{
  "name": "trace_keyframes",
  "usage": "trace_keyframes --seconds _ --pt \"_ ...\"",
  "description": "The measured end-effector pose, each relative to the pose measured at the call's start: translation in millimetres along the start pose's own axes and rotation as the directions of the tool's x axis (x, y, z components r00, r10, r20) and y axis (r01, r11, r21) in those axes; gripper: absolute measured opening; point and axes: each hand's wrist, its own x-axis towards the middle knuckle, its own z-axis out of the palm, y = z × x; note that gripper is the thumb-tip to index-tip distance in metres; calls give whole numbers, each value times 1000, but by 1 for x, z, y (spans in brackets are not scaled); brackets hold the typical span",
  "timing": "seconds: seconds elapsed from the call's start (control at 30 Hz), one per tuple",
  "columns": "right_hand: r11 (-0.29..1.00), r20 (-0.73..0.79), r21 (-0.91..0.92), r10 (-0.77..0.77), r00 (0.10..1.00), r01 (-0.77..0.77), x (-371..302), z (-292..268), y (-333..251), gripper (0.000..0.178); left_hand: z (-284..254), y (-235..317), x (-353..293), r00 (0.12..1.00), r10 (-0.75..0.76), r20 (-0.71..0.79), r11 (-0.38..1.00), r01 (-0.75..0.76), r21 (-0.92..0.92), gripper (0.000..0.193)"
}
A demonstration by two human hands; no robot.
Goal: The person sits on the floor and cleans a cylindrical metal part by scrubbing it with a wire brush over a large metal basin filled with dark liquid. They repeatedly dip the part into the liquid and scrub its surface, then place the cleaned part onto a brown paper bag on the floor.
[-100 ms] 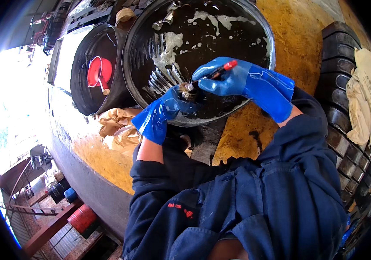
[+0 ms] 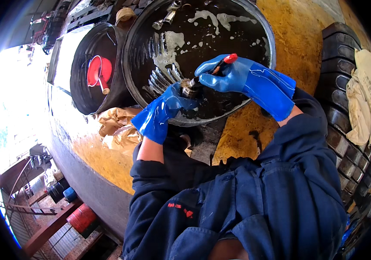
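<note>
My right hand (image 2: pixel 226 74), in a blue rubber glove, is closed on a brush (image 2: pixel 216 69) with a black handle and a red end. The brush's bristles press on a shiny round metal part (image 2: pixel 189 91). My left hand (image 2: pixel 173 99), gloved the same, is wrapped round that part and hides much of it. Both hands are over the near side of a big round metal tub (image 2: pixel 127 71) of dark liquid with patches of white foam. Just beyond my left hand, several ridged metal pieces (image 2: pixel 161 80) rest in the liquid. Another metal part (image 2: pixel 169 17) lies near the tub's far rim.
Left of the tub stands a black bucket (image 2: pixel 79 93) with a red scoop (image 2: pixel 100 71) in it. Crumpled brown paper (image 2: pixel 118 128) lies by my left forearm. On the right are stacked dark metal blocks (image 2: pixel 335 65) with a tan paper sack (image 2: pixel 365 99) over them.
The brush's red end has risen a little away from me, and the brush head has shifted on the metal part. My left hand stays almost in place.
</note>
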Motion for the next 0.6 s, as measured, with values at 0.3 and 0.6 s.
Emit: trace_keyframes --seconds 0.3,0.6 --pt "783 -308 -338 433 847 -523 2 -4 30 33 -6 6 4 971 -22 -238 998 36 55 49" --pt "982 53 14 -187 981 187 -2 0 4 29 -9 8 -4 991 -86 -101 983 101 153 66"
